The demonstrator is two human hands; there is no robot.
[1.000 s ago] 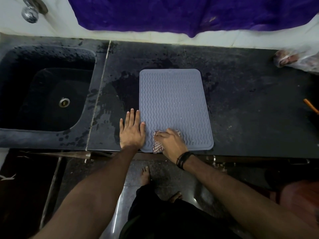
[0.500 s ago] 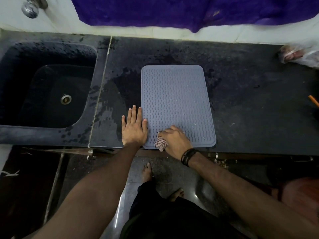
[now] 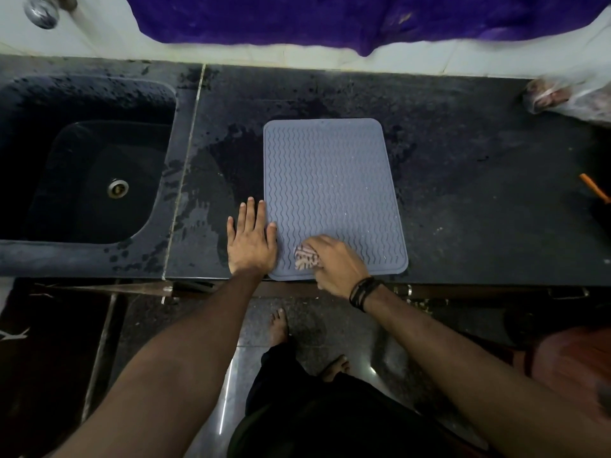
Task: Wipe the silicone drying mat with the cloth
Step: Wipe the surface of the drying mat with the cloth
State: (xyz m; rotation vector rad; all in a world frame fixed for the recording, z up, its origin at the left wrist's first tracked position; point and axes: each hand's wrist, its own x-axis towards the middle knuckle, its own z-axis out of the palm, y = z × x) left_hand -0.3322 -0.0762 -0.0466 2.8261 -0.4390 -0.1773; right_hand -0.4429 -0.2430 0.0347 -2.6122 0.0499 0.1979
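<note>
Dark wet worktop (image 3: 463,180), sink (image 3: 82,166) sunk in at its left end. Grey mat (image 3: 330,180) lies flat mid-worktop, near edge flush with the worktop's front edge. Left hand (image 3: 251,239) flat, fingers spread, pressed on the worktop at the mat's left edge, thumb over the rim. Right hand (image 3: 334,262) on the mat's front-left corner, curled around a bunched striped cloth (image 3: 305,257); the cloth shows just left of the knuckles, pressed to the mat.
</note>
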